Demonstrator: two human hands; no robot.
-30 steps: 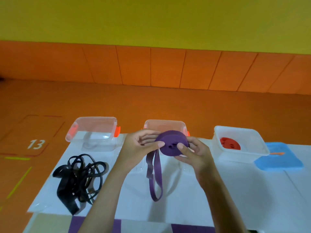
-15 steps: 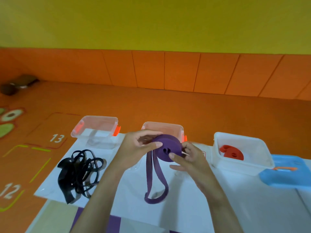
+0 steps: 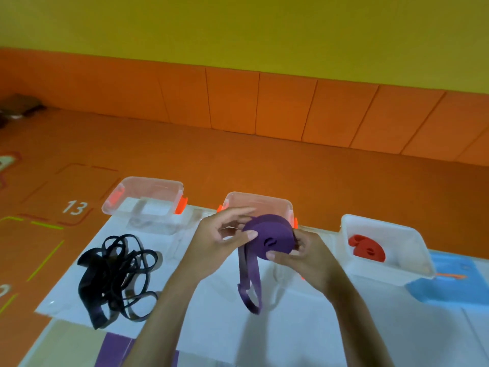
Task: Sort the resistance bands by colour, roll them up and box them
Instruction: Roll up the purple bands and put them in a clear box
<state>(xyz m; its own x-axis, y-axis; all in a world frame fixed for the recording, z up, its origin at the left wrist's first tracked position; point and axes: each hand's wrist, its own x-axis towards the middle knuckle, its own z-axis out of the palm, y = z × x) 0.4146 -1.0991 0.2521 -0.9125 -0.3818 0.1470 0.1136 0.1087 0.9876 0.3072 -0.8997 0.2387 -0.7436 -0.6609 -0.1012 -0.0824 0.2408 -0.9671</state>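
Two hands winding the purple band (image 3: 270, 239)

Black bands (image 3: 116, 279) are lying tangled at the lower left, near a clear box (image 3: 148, 181). At centre, the left hand (image 3: 211, 250) is pinching the coil's left edge between thumb and curled fingers, and the right hand (image 3: 304, 258) is gripping its lower right rim, fingers curled round it. The coil is sitting mid-air before the middle box (image 3: 259, 198), its loose tail (image 3: 250, 284) hanging to the white sheet (probably a few turns left). Doing this well is calling for steady tension and aligned edges, or the layers may telescope. At right, a red roll (image 3: 366, 247) is resting in the white box (image 3: 383, 223).
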